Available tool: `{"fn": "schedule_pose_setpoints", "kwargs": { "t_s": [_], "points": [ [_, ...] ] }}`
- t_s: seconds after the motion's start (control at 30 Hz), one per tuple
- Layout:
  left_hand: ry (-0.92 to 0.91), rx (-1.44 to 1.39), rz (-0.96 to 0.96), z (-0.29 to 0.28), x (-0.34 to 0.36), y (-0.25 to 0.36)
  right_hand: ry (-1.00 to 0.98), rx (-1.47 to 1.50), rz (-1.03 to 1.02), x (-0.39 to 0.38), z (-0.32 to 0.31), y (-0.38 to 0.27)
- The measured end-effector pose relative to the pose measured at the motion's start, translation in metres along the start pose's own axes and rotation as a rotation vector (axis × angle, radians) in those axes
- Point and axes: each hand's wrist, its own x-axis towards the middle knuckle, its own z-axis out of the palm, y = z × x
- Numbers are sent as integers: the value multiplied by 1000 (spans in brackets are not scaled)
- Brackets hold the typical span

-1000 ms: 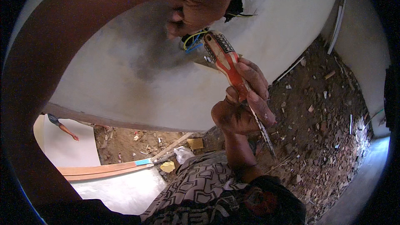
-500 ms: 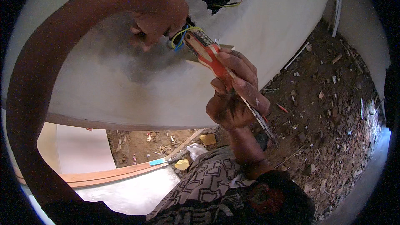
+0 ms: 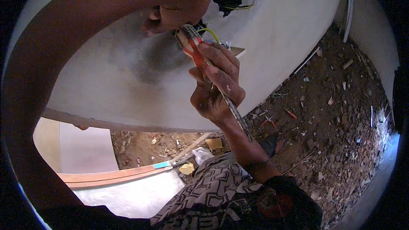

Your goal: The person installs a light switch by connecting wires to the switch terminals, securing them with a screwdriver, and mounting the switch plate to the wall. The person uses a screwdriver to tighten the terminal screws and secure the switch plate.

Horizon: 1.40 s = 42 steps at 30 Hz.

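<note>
plastic saw handle (image 3: 193,50), metal blade (image 3: 236,116), matt wall (image 3: 281,34), rough ground (image 3: 332,145).

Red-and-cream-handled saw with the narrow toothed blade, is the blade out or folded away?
Out: the narrow toothed blade extends from the red-and-cream handle, past the right hand.

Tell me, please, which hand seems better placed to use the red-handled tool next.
Probably the right hand: it grips the red-handled tool, close to a yellow-green wire. The left hand is curled nearby, apparently not gripping the tool.
</note>
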Motion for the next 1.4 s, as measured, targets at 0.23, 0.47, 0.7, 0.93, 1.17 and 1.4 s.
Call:
{"fn": "schedule_pose_setpoints", "kwargs": {
  "t_s": [0.23, 0.47, 0.7, 0.93, 1.17, 1.4],
  "points": [
    [-98, 64, 44, -12, 13, -3, 54, 31, -72, 8, 4, -7],
    [29, 66, 74, -4, 5, -6, 41, 7, -103, 4, 7, -9],
    [24, 125, -146, 1, 12, 11, -1, 9, -127, 5, 4, -12],
    [38, 52, 37, 4, 17, -10, -17, -2, -145, -2, 3, -8],
    [85, 89, 88, 5, 16, -11, -36, 4, -140, -1, 6, -1],
    [-23, -10, 80, -1, 24, -15, -108, -64, -108, 3, 1, -3]
  ]
}}
